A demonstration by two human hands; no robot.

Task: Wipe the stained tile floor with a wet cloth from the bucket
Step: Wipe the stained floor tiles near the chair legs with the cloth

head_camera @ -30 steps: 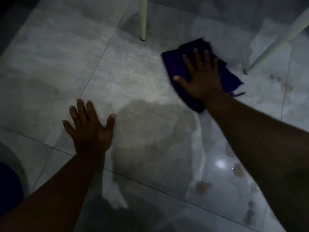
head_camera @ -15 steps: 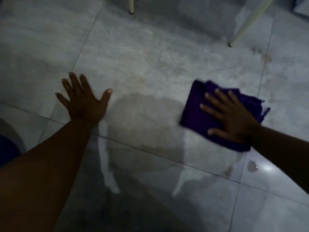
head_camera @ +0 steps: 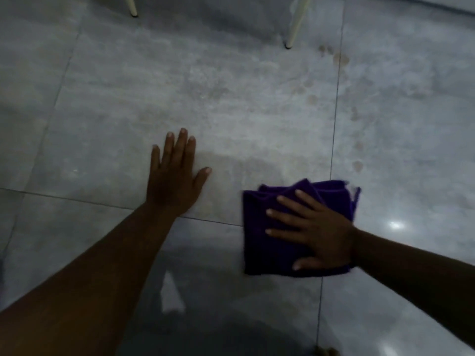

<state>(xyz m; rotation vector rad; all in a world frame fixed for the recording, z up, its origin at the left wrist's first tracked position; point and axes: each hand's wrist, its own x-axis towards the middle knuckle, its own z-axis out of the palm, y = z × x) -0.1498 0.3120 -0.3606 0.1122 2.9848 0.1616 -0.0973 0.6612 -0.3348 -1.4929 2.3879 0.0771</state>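
Near field: my right hand lies flat, fingers spread, pressing the folded purple microfibre cloth onto the grey glossy tile floor; it grips nothing, only bears down. The cloth sits at 4 o'clock from my left hand, across a grout line. I judge it soft, limp and light, heavier when wet, best driven by a flat palm at its centre. My left hand rests open, palm on tile, holding nothing. Far field, 1 o'clock of the cloth: brownish stain spots beside a white chair leg.
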